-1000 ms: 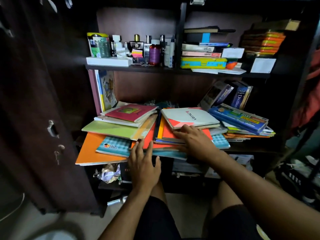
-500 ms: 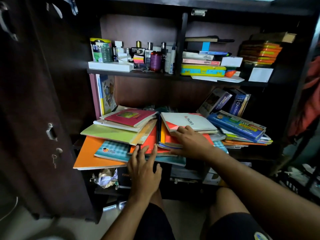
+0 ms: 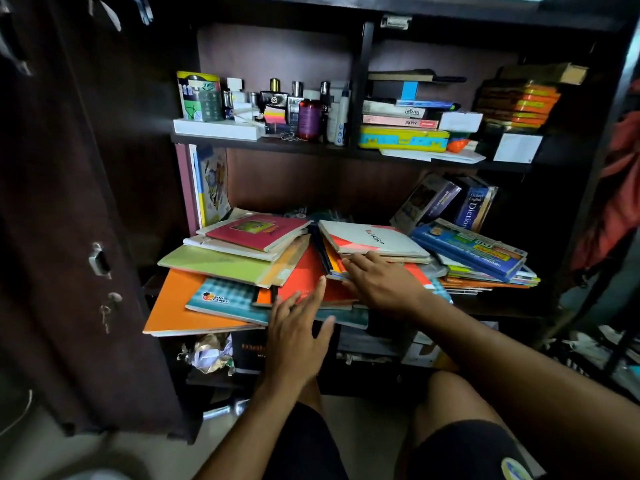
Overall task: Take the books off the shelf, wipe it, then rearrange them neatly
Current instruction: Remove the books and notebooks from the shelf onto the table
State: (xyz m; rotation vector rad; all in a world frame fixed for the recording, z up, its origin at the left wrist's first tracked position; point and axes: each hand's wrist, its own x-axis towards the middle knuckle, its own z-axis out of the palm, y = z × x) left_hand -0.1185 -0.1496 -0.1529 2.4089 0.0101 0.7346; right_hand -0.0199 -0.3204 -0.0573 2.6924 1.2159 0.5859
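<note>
Loose heap of thin, bright-covered paperback books (image 3: pixel 277 268) lying flat on the dark wooden middle shelf (image 3: pixel 498 308) of an open cabinet, front edges overhanging the shelf lip. Most long axes run obliquely front to back, fanning outward; the white-and-red glossy notebook (image 3: pixel 372 239) tops the central pile, its cover title reading upside down from the wearer's side. Right hand (image 3: pixel 384 282), fingers straight and together, rests on the pile's edge just below that notebook. Left hand (image 3: pixel 298 327), fingers spread wide, lies at the front edge over a red card cover (image 3: pixel 304 275), holding nothing. Step judged: removal, barely begun; next move calls for closing both hands round a stack and lifting it clear. Leaning blue dictionary (image 3: pixel 472 209) behind; bottles (image 3: pixel 298 105) on the upper shelf
</note>
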